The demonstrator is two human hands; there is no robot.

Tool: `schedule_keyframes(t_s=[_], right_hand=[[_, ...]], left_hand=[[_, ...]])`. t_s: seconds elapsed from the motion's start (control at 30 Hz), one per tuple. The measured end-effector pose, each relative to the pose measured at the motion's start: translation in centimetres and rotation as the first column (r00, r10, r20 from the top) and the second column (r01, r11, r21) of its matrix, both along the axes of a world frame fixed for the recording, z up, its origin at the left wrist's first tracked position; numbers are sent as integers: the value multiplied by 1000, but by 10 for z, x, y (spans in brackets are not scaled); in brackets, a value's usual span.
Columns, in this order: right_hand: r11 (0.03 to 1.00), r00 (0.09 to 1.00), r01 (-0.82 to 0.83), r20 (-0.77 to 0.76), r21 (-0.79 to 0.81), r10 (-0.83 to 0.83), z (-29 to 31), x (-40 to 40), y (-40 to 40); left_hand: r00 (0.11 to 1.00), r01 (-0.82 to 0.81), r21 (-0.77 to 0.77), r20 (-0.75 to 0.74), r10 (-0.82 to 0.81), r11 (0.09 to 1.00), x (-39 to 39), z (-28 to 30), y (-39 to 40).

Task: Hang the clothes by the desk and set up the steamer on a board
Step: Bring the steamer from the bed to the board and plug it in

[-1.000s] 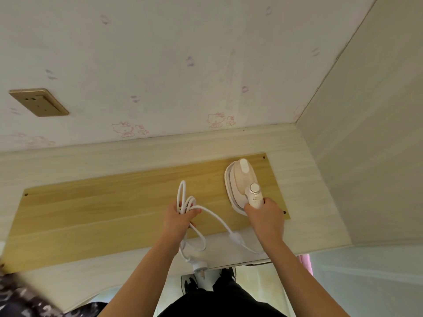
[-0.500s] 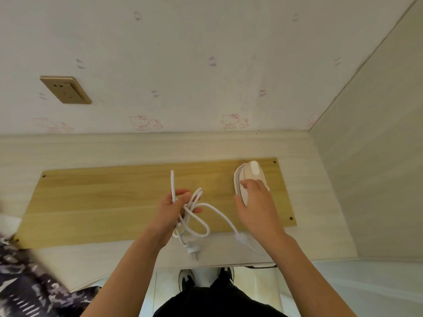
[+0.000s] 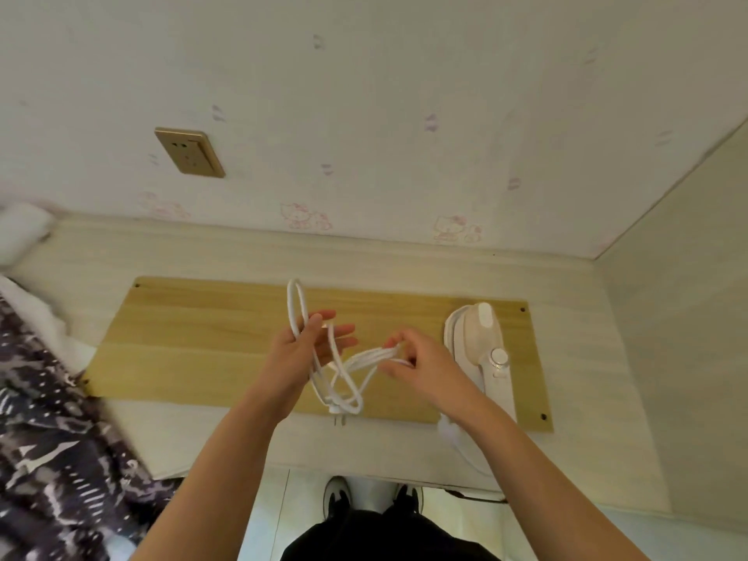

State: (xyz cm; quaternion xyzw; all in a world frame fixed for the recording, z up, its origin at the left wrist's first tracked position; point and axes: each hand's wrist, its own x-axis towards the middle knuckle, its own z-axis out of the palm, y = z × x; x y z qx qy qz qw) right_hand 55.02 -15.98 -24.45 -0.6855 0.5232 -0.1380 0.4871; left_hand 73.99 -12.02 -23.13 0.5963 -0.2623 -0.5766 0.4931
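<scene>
A white handheld steamer (image 3: 481, 350) lies on the right end of a light wooden board (image 3: 194, 342) that rests on the pale desk (image 3: 574, 317). Its white cord (image 3: 348, 378) hangs in loops between my hands above the board, with the plug (image 3: 339, 413) dangling at the bottom. My left hand (image 3: 299, 354) holds loops of the cord, its fingers half extended. My right hand (image 3: 421, 362) pinches a bundle of cord strands just left of the steamer and no longer touches it.
A gold wall socket (image 3: 189, 151) sits on the wallpapered wall above the board's left end. Dark patterned fabric (image 3: 52, 419) and white cloth (image 3: 20, 232) lie at the left. A side panel (image 3: 688, 317) closes the desk on the right. My shoes (image 3: 336, 496) show below.
My right hand let go of the steamer and moved left to pinch the cord. My left hand lifted the loops higher. The view shifted, so the socket sits nearer the centre.
</scene>
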Motion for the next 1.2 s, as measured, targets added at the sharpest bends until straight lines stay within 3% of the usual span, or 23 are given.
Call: schedule_keyframes(t_s=[0.2,0.33,0.63,0.8,0.93,1.07,1.2], right_hand=[[981,976,194,103,-11,-192,-5,-21,-24],[926,925,376,58,-19,-375,-11,-33,-40],[914,913,405,-30,-34,-406,-16,-27,-44],[916,901,387,-168,-102,-399,-32,-11,-48],[940,862,304,-375,-155,-341,-50,0,-47],[967,761,179,-598,-180,-252,-50,17,-42],[964,656,191,-707,-185,-265,-41,49,-40]], left_hand=[[995,-70,-47,73,73,996,20,13,-3],[977,-120,-57,169,128,991,37,18,-4],[917,-271,-87,278,285,959,91,32,-9],[924,-380,-106,5,382,919,133,35,-20],[888,-420,-72,-241,393,905,160,39,-29],[826,-385,7,-443,348,923,186,39,-43],[722,-325,83,-622,304,942,200,39,-58]])
